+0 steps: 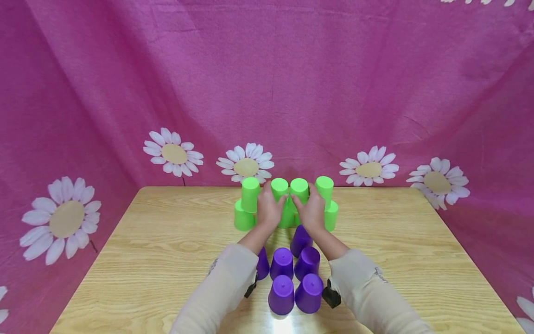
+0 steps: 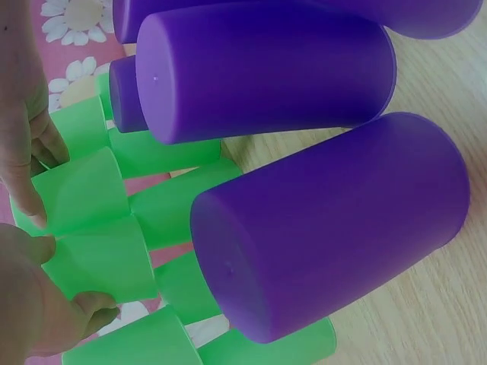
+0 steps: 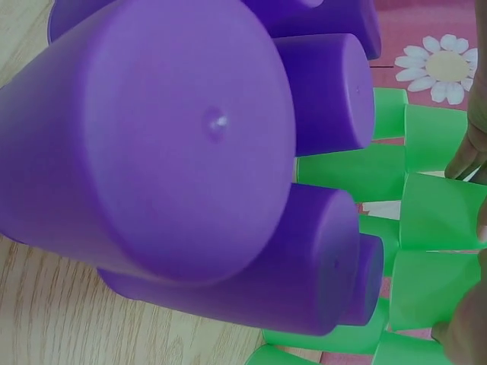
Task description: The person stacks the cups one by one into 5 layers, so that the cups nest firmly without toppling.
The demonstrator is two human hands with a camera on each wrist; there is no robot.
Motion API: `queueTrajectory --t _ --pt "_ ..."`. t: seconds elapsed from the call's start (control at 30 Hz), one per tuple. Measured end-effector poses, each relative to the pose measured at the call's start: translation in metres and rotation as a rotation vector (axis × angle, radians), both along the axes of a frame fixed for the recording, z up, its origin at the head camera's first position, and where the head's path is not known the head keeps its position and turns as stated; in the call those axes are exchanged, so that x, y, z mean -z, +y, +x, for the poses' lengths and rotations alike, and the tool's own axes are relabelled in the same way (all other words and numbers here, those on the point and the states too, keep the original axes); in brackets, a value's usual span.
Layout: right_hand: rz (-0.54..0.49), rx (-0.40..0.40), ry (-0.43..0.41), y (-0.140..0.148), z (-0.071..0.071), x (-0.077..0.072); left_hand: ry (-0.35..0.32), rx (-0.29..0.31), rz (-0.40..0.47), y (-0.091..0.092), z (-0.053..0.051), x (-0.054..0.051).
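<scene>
Green plastic cups (image 1: pixel 244 220), tapered and upside down, stand in two tiers on the far part of the wooden desk (image 1: pixel 167 241), where I have the left hand (image 1: pixel 269 208) and right hand (image 1: pixel 312 211) each pinching one of the middle upper cups (image 1: pixel 279 186). Those two sit side by side; uneven release could knock them together. Knuckles crowd the outer upper cups (image 1: pixel 251 195), and pulling back low could topple the near purple tapered plastic cups (image 1: pixel 282 297).

Upper cups (image 1: pixel 299 187): row of 4 on lower cups (image 1: pixel 287 219), table's (image 1: pixel 167 241) far side, curtain (image 1: pixel 275 93) behind. Left hand (image 1: pixel 269 206) at 2nd upper from left, right hand (image 1: pixel 312 209) at 3rd. Nearer cups (image 1: pixel 282 265) in front, mostly between sleeves (image 1: pixel 221 287).
</scene>
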State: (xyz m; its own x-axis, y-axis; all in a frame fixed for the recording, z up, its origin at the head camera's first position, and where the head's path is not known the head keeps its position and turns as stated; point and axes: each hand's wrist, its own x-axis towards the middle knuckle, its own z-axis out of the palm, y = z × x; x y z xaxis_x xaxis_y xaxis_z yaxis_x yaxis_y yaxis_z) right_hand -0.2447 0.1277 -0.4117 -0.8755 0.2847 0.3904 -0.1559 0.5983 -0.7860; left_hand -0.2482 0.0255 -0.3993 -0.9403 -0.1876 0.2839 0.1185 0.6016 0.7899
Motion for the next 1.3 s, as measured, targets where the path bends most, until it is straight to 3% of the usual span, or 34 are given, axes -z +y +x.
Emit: queueTrajectory --t 0.3,0.6,1.0,1.3 --pt "0.035 0.003 0.024 -0.0019 -0.0011 -0.0008 -0.003 -0.006 -0.017 -0.0030 -0.0028 -0.0032" --pt "0.095 -0.056 0.062 -0.0010 -0.0012 -0.0050 -0.028 0.012 -0.060 -0.0055 -0.0016 -0.0051" --pt "0.147 -0.052 0.059 -0.0026 -0.0039 -0.0071 0.031 0.039 -0.103 -0.0073 -0.0022 -0.0050" --pt "0.171 -0.046 0.084 -0.0002 -0.0024 -0.0088 0.135 0.062 -0.121 -0.0088 -0.0006 -0.0058"
